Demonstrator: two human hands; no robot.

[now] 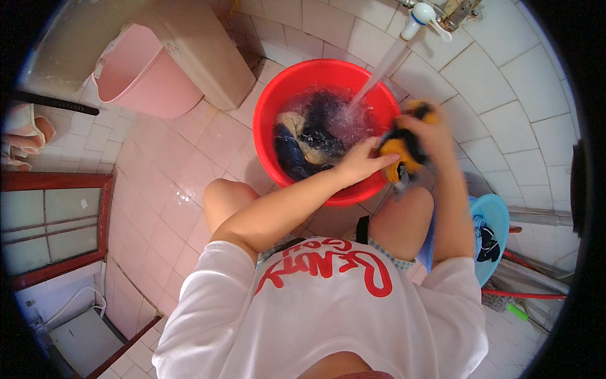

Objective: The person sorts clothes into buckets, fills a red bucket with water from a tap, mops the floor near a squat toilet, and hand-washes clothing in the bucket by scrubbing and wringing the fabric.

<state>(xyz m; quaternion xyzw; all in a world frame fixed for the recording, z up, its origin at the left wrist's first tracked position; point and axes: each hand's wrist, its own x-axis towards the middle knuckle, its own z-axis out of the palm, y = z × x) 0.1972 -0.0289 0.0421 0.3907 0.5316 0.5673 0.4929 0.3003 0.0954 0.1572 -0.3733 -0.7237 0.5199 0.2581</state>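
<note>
Both my hands grip a yellow and black cloth (pixel 403 148), held bunched over the right rim of a red plastic basin (pixel 308 71). My left hand (pixel 363 161) has its thumb on the cloth's near end. Blurred by motion, my right hand (pixel 428 130) clasps the upper part. Dark clothes (pixel 322 118) and a beige piece of fabric (pixel 310 148) lie soaking in the basin. Water pours into it from a white tap (pixel 419 19) on the wall. The fingers on the cloth's far side are hidden.
A light blue basin (pixel 503 222) with clothes stands by my right elbow, near a mop with a red handle (pixel 530 294). At the upper left, a pink bucket (pixel 151 78) stands on the pink tiled floor (pixel 165 166). A tiled wall (pixel 487 80) runs close on the right.
</note>
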